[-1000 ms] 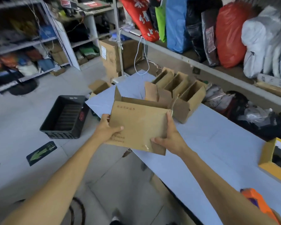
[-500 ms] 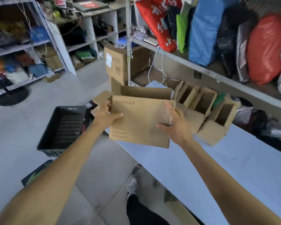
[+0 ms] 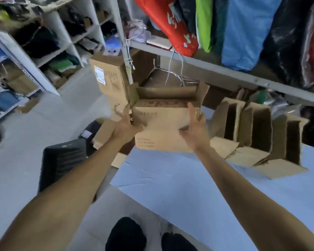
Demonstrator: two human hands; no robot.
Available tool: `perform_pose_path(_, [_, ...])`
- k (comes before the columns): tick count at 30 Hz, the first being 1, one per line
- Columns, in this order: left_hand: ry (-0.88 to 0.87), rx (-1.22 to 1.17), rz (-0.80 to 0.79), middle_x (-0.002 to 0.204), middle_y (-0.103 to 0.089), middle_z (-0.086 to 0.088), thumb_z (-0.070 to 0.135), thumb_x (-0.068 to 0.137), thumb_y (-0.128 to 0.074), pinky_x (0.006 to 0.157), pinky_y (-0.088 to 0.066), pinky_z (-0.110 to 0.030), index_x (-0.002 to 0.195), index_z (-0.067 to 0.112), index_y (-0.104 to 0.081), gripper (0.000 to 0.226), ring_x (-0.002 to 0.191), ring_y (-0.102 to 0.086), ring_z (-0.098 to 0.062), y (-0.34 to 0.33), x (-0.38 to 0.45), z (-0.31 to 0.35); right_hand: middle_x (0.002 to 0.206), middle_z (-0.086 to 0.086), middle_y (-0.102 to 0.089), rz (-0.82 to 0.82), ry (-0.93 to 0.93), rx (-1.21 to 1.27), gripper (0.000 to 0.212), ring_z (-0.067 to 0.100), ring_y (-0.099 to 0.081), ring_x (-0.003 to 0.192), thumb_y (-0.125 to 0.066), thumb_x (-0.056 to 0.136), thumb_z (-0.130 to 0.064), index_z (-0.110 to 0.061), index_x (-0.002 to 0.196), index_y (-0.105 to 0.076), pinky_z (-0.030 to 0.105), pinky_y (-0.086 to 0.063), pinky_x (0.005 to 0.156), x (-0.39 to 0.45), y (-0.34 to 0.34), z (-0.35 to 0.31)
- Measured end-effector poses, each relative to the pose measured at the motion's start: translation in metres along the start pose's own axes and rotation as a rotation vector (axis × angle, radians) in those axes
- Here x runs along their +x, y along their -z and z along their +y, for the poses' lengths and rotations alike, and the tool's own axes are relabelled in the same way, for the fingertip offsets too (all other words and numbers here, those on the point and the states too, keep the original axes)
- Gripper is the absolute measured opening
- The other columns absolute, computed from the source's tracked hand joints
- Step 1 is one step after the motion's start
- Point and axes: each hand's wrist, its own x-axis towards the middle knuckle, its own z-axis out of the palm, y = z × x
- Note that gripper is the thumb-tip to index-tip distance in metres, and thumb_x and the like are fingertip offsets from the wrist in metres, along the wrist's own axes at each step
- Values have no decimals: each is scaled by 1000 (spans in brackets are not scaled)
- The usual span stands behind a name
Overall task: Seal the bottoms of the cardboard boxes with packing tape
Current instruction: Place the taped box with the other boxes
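An open-topped cardboard box (image 3: 163, 124) is gripped at its left end by the left hand (image 3: 127, 129) and at its near right side by the right hand (image 3: 194, 131), held above the far-left corner of the blue table (image 3: 188, 192), beside three opened boxes (image 3: 252, 138).

Grey floor (image 3: 25, 160), cluttered white shelving (image 3: 49, 57)

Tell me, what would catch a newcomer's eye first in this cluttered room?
Most striking is the open cardboard box held up in the middle, the left hand gripping its left edge and the right hand its right side. To its right, a row of finished boxes lies on the pale blue table. Above, bright red, green and blue bags crowd a shelf.
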Motion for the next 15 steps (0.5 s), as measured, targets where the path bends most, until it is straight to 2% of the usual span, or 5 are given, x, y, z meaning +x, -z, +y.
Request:
perform_pose_path(2, [-18,-99,-51,122,-56,5,4,75,-77,101,-48,-50,150,23,-19,97,125,-53,-30,-8,39,0,145,17,-29,99,-57,-28,87,35,-57,108,-67,79,-12,-31,153,-24,34,-46,92,22,-8,2])
perform_pose_path(6, [-96,-101,-221,129,-53,-5,14,63,-76,96,-51,-50,146,23,-19,102,121,-55,-27,-23,104,4,140,19,-32,268,-227,-27,64,37,-59,100,-65,81,-9,-19,140,-41,31,-47,81,50,-21,12])
perform_pose_path(9, [-151,-32,-310,133,-52,-3,8,71,-78,94,-52,-52,138,25,-23,89,116,-58,-27,-33,134,-1,142,18,-31,319,-315,27,58,38,-55,112,-73,82,-18,-18,133,-44,36,-52,92,52,-30,17])
perform_pose_path(11, [-168,-6,-338,123,-55,4,6,74,-77,88,-54,-45,132,27,-26,80,112,-60,-25,-35,145,-7,145,14,-29,347,-335,62,53,36,-50,122,-75,81,-23,-22,128,-50,40,-48,102,49,-33,15])
perform_pose_path(15, [-167,66,-384,116,-56,13,8,75,-79,67,-47,-19,131,32,-24,82,107,-60,-15,-30,146,-13,147,8,-30,346,-395,104,35,28,-50,119,-75,82,-24,-22,115,-64,16,-41,97,44,-28,7])
